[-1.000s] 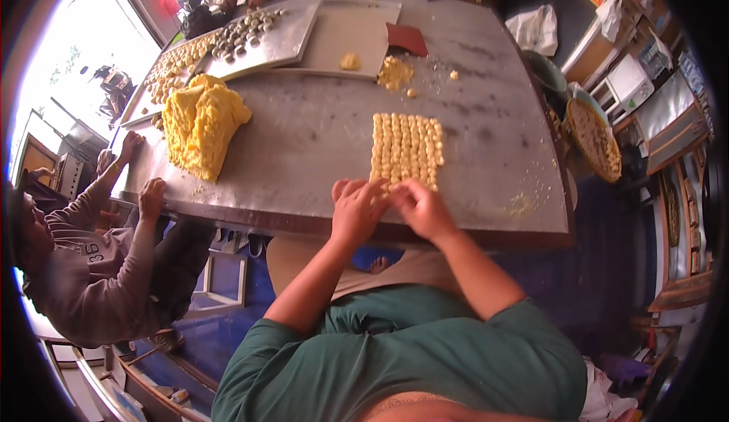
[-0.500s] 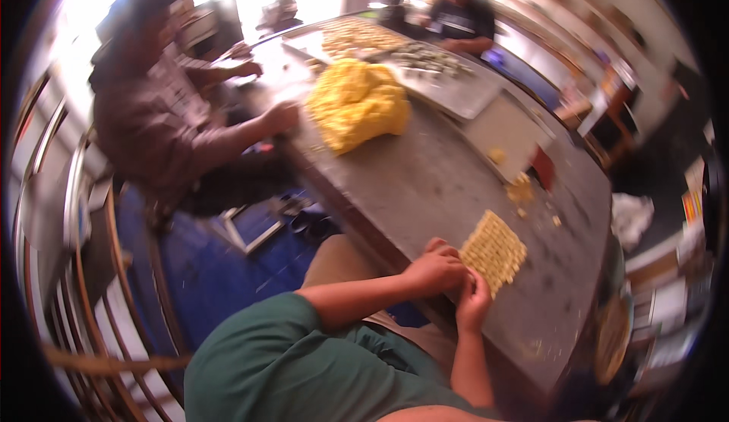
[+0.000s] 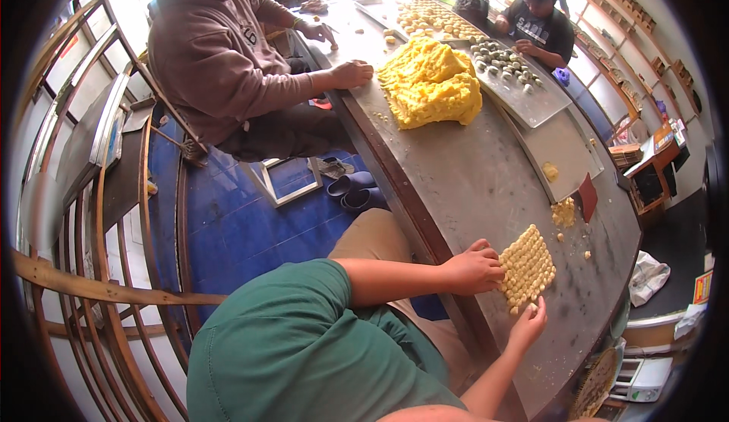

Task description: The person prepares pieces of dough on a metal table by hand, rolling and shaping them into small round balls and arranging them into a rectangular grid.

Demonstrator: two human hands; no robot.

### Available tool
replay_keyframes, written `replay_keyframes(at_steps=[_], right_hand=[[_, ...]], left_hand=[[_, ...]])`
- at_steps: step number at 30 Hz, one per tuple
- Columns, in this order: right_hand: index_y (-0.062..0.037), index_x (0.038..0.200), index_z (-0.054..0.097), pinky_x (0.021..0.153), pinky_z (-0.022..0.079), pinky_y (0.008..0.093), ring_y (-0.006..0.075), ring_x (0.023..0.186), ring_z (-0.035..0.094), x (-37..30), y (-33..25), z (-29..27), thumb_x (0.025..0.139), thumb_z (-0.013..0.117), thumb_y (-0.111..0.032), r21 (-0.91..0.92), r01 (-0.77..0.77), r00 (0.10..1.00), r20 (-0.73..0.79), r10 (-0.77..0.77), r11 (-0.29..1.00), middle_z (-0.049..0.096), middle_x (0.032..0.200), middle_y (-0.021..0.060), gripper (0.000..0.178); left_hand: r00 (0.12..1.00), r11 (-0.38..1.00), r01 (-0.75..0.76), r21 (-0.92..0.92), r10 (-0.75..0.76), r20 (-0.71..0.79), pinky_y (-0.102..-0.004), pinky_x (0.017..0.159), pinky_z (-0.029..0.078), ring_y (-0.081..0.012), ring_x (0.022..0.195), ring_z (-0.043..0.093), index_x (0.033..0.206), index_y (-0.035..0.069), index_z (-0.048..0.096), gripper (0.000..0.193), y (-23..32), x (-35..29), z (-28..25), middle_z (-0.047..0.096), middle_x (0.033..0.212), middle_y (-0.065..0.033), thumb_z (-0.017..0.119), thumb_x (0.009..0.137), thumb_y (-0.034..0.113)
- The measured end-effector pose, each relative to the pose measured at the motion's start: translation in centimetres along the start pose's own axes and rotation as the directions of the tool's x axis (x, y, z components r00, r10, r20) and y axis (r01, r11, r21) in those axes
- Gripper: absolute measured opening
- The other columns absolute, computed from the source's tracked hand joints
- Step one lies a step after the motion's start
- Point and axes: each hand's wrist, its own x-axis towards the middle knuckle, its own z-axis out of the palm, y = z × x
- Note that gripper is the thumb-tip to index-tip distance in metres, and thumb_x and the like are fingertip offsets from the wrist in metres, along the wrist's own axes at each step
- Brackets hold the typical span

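Small pale-yellow dough balls (image 3: 528, 266) lie in tight rows, forming a block on the metal-topped table (image 3: 456, 187) in front of me. My left hand (image 3: 474, 269) rests at the left edge of this block, fingers bent together; whatever they may grip is hidden. At the block's near corner, my right hand (image 3: 528, 325) pinches a small dough ball (image 3: 533, 307) between thumb and fingers. Farther up the table sits a large mound of yellow dough (image 3: 429, 84).
Dough crumbs (image 3: 563, 212) and a dark red scraper (image 3: 587, 197) lie beyond the block, beside a shallow tray (image 3: 562, 168). Trays of pale and dark pieces (image 3: 505, 61) stand farther off. One person (image 3: 228, 65) sits at the left, another (image 3: 539, 27) at the far end.
My hands were together at the block's near-left edge and are now apart, the right one at the near corner. The whole view has shifted, and the left co-worker's hand stays near the mound.
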Motion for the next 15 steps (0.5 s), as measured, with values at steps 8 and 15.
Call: replay_keyframes(at_steps=[8,15], right_hand=[[-0.0070,0.123,0.073,0.090,0.054,0.0437,0.0359,0.101,0.067,0.5,0.1,-0.2,0.096,0.069,-0.012,-0.219,0.182,0.968,0.210,-0.136,0.959,0.072,0.115,0.0140,0.027],[-0.0016,0.142,0.060,0.099,0.049,0.0326,0.0178,0.113,0.060,6.9,-10.2,-9.8,0.106,0.063,-0.011,0.286,0.293,0.950,0.018,-0.311,0.912,0.065,0.129,0.0111,0.038]], left_hand=[[0.997,0.997,0.070,-0.035,-0.070,-0.012,-0.0479,0.113,0.033,-0.0234,0.114,0.062,0.095,0.014,0.071,0.017,0.0,-0.7,-0.9,0.072,0.100,-0.0037,0.071,0.092,0.031],[0.989,0.996,0.080,0.050,-0.086,0.117,-0.0489,0.110,0.034,-0.0264,0.106,0.062,0.092,0.013,0.070,0.014,-0.8,-0.2,-1.3,0.071,0.097,-0.0038,0.071,0.090,0.027]])
